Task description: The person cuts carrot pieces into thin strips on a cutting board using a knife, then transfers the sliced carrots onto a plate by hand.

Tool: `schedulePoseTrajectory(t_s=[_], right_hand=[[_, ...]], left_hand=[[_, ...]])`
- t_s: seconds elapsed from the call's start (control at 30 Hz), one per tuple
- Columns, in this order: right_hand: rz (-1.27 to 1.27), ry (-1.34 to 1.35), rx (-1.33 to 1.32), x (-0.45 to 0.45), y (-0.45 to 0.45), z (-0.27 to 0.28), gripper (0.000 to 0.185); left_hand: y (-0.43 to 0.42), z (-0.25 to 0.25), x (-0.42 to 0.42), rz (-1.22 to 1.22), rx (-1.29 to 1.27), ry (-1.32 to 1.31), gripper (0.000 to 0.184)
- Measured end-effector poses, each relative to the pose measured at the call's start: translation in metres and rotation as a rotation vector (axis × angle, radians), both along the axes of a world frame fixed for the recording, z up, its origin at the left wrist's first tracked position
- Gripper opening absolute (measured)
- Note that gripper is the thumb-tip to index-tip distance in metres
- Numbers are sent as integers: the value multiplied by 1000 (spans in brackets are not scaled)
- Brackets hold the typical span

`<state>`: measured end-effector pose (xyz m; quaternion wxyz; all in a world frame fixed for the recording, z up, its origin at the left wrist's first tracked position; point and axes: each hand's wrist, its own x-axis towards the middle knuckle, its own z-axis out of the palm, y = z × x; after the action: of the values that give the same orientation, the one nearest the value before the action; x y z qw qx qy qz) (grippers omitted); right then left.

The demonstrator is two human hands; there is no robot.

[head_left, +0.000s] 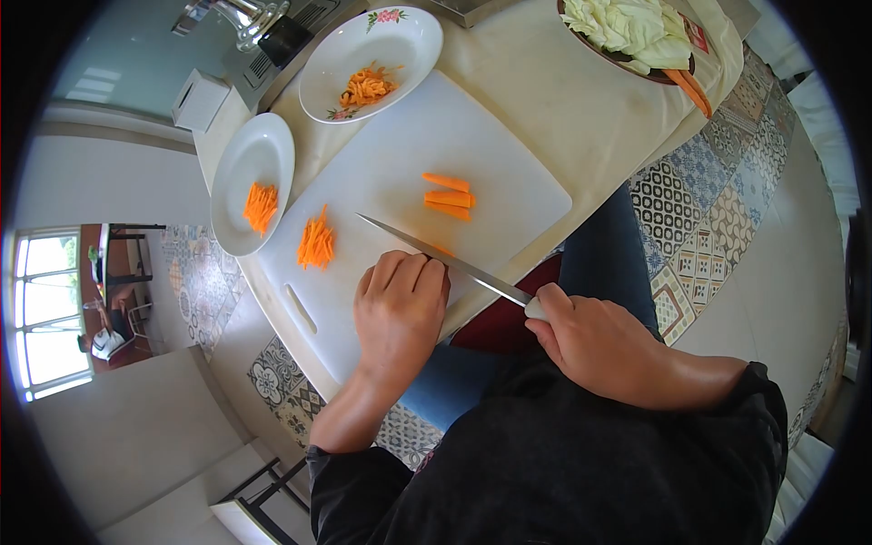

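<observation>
My right hand [595,345] is closed round the pale handle of a kitchen knife [481,275]. Its blade slants across the white cutting board [381,173], tip pointing to the upper left. Curled close to the blade, my left hand [400,300] presses down on a carrot piece [442,249], which is mostly hidden by the fingers and the knife. Beyond the blade lie several cut carrot pieces [448,197]. A small pile of carrot strips [316,241] sits on the board to the left.
An oval white plate [227,195] with carrot strips overlaps the board's left side. Behind it, a flowered bowl [413,41] holds more shreds. Cabbage leaves [627,32] fill a dish at the far right, with long orange pieces [690,91]. A person [109,341] sits far left.
</observation>
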<state>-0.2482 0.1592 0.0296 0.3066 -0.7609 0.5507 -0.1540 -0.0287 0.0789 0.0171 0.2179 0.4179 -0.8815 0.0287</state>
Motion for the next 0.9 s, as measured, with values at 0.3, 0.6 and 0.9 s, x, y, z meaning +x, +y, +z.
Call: schedulePoseTrajectory(t_s=[0.3, 0.6, 0.9], right_hand=[[5, 78, 164, 4, -4, 18, 27], [-2, 1, 288, 2, -14, 18, 28], [22, -33, 253, 15, -35, 8, 30]], left_hand=[[4, -5, 2, -24, 4, -52, 13], [3, -5, 3, -45, 26, -37, 11], [1, -5, 2, -32, 5, -10, 16]])
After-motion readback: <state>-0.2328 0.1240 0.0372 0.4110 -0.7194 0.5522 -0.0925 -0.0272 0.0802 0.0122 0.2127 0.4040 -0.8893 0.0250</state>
